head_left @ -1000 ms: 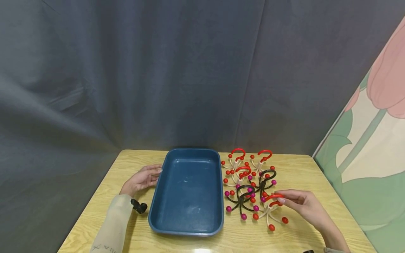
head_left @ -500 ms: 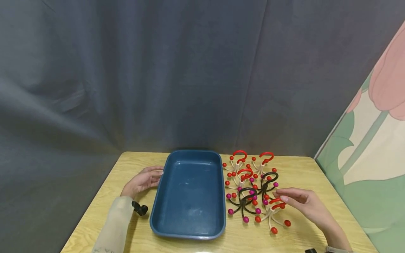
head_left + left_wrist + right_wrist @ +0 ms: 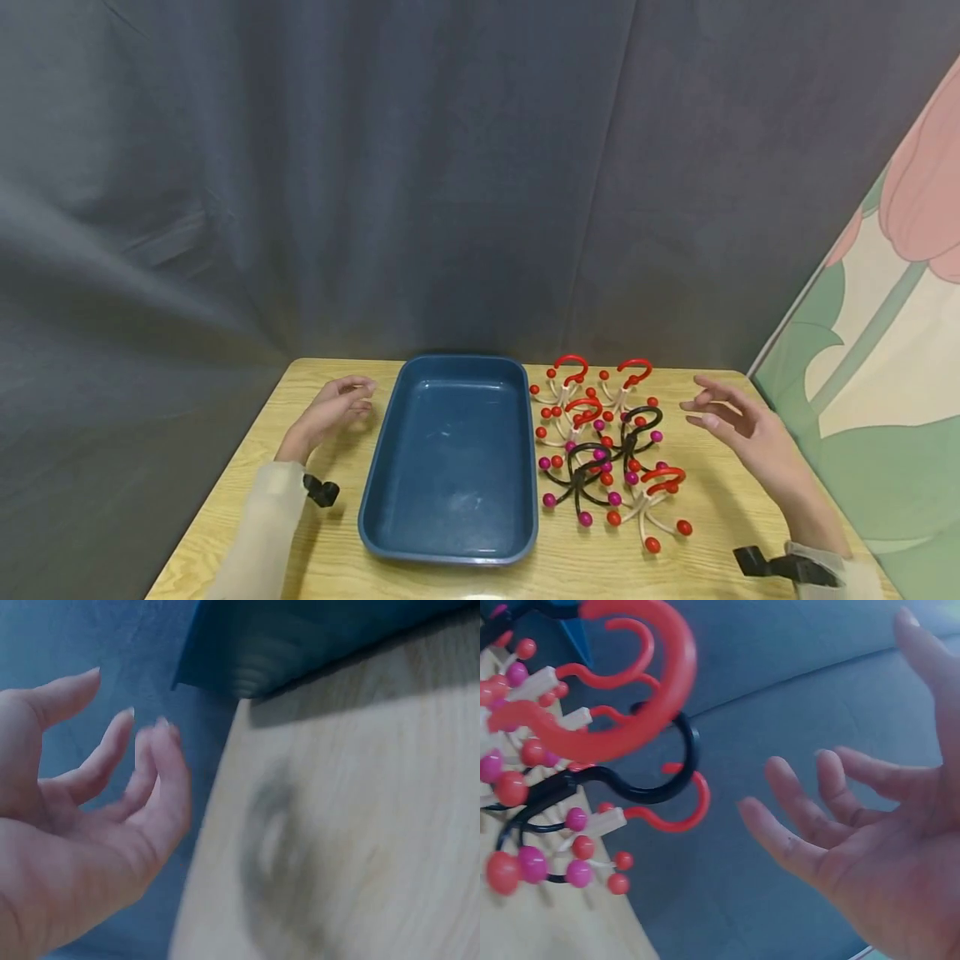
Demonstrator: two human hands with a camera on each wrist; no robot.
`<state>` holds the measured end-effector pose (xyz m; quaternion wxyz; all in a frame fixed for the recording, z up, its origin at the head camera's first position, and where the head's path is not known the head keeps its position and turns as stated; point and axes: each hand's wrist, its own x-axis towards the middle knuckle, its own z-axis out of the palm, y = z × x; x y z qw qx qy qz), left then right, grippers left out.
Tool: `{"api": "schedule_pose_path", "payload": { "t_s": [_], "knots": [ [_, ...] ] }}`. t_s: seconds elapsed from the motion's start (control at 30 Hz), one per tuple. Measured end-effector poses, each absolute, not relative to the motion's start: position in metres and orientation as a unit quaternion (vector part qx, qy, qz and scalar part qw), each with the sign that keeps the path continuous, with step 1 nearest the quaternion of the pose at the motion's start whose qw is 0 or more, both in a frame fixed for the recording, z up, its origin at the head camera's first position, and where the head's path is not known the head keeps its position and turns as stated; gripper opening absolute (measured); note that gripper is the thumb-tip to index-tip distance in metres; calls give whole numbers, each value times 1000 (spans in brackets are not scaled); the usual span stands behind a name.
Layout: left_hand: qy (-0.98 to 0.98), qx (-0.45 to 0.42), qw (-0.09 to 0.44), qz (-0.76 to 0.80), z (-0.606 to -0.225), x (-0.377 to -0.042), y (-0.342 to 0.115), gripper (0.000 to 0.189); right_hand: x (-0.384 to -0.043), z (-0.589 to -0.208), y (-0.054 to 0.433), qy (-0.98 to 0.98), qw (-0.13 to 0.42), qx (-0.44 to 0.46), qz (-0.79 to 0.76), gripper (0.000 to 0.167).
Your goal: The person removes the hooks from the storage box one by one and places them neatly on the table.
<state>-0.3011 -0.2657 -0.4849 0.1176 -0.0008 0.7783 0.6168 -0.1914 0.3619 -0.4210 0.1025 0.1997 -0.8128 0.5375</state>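
A deep blue rectangular tray [image 3: 450,467] stands on the table, its inside bare. My left hand [image 3: 330,415] hovers just left of the tray, fingers loosely bent and holding nothing; the left wrist view shows the hand's shadow on the wood. To the tray's right stand several spider-like hooks with ball-tipped legs. Nearest the front are a cream one with a red hook [image 3: 664,480] and red balls, and a black one [image 3: 577,478] with magenta balls. My right hand [image 3: 757,437] is raised right of them, fingers spread and nothing held. In the right wrist view, a red hook [image 3: 679,667] looms close.
Another black hook [image 3: 628,446] and more red ones, such as one at the back [image 3: 636,367], crowd together beside the tray. A grey curtain [image 3: 450,183] hangs behind the wooden table [image 3: 705,396]. A flower-patterned cloth [image 3: 900,358] covers the right side.
My right hand has let go of the front red hook and moved up and right. My left hand has drawn back leftward from the tray's rim. The hooks stay standing.
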Motion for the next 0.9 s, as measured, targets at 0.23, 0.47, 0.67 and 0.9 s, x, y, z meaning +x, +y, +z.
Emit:
{"api": "schedule_pose_path", "payload": {
  "t_s": [0.23, 0.47, 0.67, 0.9],
  "knots": [
    [879, 19, 18, 476, -458, -297, -270, 76, -208, -402, 368, -751, 119, 231, 607, 43],
    [944, 18, -38, 328, -435, -291, -277, 96, -223, -385, 378, -818, 134, 216, 517, 50],
    [983, 21, -71, 170, -416, -282, -283, 106, -232, -364, 389, -926, 115, 127, 335, 85],
    [993, 40, -72, 87, -403, -277, -288, 111, -248, -355, 397, -959, 103, 114, 237, 112]
  ]
}}
